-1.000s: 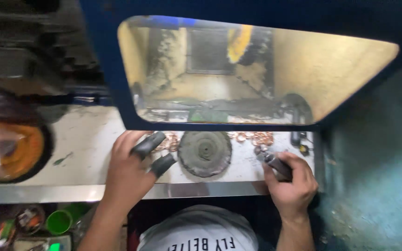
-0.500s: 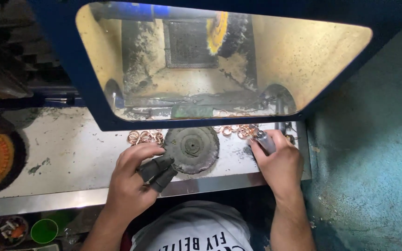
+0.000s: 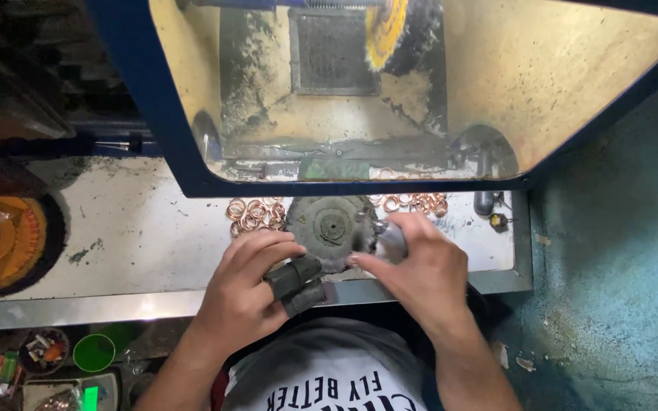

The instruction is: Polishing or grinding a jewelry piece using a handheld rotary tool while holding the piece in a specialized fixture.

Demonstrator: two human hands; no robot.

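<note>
Grey buffing disc [image 3: 334, 228] between left hand [image 3: 249, 293] and right hand [image 3: 420, 266] fingers [image 3: 367, 262]

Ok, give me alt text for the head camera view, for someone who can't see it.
Seen from above, a person's left hand, its fingers in dark protective sleeves, and right hand rest beside a dark round wheel on a dirty white workbench. Copper rings lie in small piles behind the wheel, under a blue-framed hood that houses a yellow buffing wheel.
</note>
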